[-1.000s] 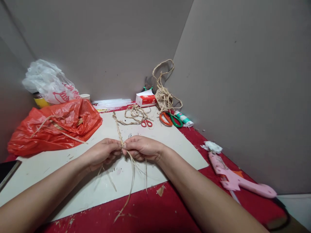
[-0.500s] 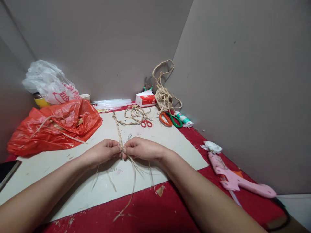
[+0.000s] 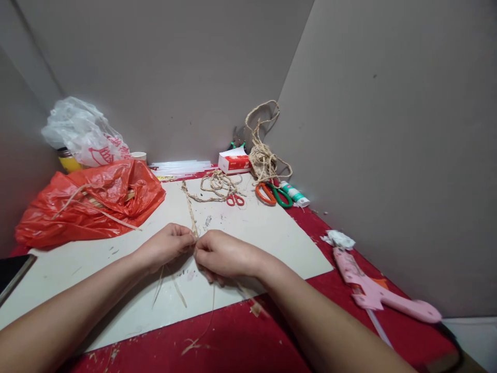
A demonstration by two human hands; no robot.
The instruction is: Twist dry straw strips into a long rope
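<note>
A braided straw cord (image 3: 190, 210) runs from a loose coil (image 3: 217, 184) on the white board (image 3: 272, 233) down to my hands. My left hand (image 3: 169, 246) pinches the cord's near end between thumb and fingers. Right beside it, my right hand (image 3: 219, 254) is closed with its fingers curled round the loose strands; its back hides most of what it grips. Thin strands (image 3: 178, 292) hang out below both hands, one of them reaching the red cloth.
At the left lies a red plastic bag (image 3: 93, 207), with a clear bag (image 3: 83, 129) behind. Scissors (image 3: 235, 200), larger orange and green handles (image 3: 266, 194), and a rope bundle (image 3: 264, 160) are farther back. A pink glue gun (image 3: 373, 292) lies at the right.
My right hand has turned and moved slightly down, its fingers now curled over strands that showed before. My left hand keeps its pinch on the cord. The view has shifted slightly.
</note>
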